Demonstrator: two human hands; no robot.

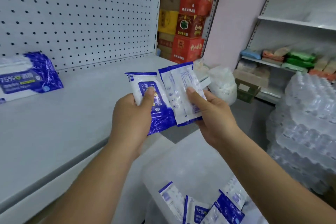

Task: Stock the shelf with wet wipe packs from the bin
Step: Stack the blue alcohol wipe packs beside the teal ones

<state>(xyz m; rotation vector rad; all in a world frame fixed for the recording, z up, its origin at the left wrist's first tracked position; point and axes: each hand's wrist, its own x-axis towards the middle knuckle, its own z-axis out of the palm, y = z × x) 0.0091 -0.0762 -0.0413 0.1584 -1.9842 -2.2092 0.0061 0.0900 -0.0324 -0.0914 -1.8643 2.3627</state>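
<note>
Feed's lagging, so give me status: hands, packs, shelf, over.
Left hand grips one blue-and-white plastic wet wipe pack, right hand another, back showing. Both near the grey metal shelf's front edge; third pack already shelved far left. Nothing blocking.

Both bare arms are stretching forward side by side, hands sitting close together. The left hand [131,114] is gripping a wet wipe pack [160,118], thumb pressing across its front. The right hand [212,114] is pinching a second pack [179,82], thumb lying on top and fingers curling underneath.
</note>
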